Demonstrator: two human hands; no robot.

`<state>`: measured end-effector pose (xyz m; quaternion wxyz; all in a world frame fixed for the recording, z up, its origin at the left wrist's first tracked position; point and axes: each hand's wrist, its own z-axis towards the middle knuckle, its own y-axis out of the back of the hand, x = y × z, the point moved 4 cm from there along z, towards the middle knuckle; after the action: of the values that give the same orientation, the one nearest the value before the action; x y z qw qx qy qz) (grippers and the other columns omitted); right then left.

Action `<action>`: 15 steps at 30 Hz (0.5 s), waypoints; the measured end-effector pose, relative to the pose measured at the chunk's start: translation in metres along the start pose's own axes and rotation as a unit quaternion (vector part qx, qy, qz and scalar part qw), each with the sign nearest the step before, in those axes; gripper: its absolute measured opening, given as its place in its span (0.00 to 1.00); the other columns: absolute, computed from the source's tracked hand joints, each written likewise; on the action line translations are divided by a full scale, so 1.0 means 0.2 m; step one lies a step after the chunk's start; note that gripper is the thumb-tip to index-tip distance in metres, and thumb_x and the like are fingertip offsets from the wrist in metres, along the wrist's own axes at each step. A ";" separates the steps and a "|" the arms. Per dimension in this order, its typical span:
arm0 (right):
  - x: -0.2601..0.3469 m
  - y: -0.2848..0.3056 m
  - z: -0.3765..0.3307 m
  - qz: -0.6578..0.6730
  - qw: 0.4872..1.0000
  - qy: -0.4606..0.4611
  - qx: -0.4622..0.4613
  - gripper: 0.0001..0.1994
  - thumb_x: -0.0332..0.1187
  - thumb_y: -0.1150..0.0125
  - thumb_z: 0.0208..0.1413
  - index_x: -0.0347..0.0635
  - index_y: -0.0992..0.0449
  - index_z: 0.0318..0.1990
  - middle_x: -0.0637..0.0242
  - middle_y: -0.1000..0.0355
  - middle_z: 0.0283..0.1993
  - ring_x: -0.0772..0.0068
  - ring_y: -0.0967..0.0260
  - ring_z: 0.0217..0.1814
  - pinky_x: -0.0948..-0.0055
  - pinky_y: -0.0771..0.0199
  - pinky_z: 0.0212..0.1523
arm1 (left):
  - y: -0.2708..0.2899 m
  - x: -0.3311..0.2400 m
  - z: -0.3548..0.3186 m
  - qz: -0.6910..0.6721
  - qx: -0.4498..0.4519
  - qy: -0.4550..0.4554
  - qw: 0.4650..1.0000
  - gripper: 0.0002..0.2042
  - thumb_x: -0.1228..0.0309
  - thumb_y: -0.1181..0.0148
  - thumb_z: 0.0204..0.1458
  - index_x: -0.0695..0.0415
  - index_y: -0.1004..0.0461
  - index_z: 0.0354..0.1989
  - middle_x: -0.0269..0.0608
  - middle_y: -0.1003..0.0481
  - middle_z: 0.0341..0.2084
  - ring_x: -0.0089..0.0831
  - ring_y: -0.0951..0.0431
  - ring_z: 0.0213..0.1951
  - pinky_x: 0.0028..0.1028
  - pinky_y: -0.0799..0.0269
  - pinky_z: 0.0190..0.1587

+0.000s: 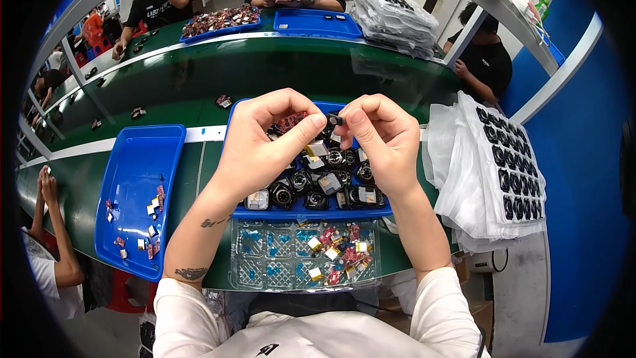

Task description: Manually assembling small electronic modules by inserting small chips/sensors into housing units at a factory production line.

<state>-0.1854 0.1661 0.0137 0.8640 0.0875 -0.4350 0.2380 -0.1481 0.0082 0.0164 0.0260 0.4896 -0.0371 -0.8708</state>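
My left hand (273, 138) and my right hand (383, 140) meet above a blue tray (311, 214), both closed in a pinch. Between the fingertips is a small black part (336, 120); its exact kind is too small to make out. Below, the tray holds many black watch-like housings (317, 199), some with round faces and some with grey backs. Red circuit boards (291, 121) show behind my left hand. Nearer to me lies a clear compartmented plastic tray (255, 270), with red boards and silvery battery cells (338, 252) heaped on its right side.
A second blue tray (132, 185) with a few small boards stands at left. Layered white sheets with rows of black pieces (513, 166) are stacked at right. Beyond runs a green conveyor belt (265, 73) carrying scattered parts. Co-workers sit across it and at far left.
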 end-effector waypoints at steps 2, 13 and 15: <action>-0.01 -0.02 -0.01 -0.015 1.000 -0.003 0.005 0.08 0.32 0.43 0.61 0.35 0.27 0.35 0.71 0.29 0.27 0.86 0.33 0.28 0.84 0.31 0.29 | 0.00 0.00 0.00 0.003 0.002 0.000 1.000 0.06 0.73 0.39 0.53 0.64 0.24 0.30 0.30 0.25 0.23 0.13 0.29 0.25 0.16 0.35 0.28; -0.08 0.01 0.01 -0.131 0.958 -0.096 0.235 0.02 0.25 0.49 0.60 0.39 0.35 0.36 0.71 0.36 0.26 0.81 0.40 0.28 0.80 0.37 0.31 | 0.05 -0.09 0.01 -0.071 0.069 -0.030 0.995 0.04 0.76 0.41 0.53 0.64 0.27 0.30 0.31 0.31 0.24 0.15 0.33 0.25 0.16 0.36 0.27; -0.10 -0.02 -0.02 -0.105 0.940 -0.133 0.298 0.07 0.24 0.47 0.56 0.38 0.35 0.41 0.67 0.32 0.28 0.76 0.34 0.31 0.74 0.33 0.34 | 0.11 -0.09 0.01 -0.076 0.052 -0.043 0.995 0.05 0.74 0.40 0.54 0.64 0.26 0.31 0.32 0.28 0.25 0.15 0.31 0.26 0.16 0.34 0.29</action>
<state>-0.1909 0.1581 -0.0050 0.7528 0.4167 -0.4435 0.2508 -0.1410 -0.0118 0.0353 -0.0675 0.4538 -0.0460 -0.8874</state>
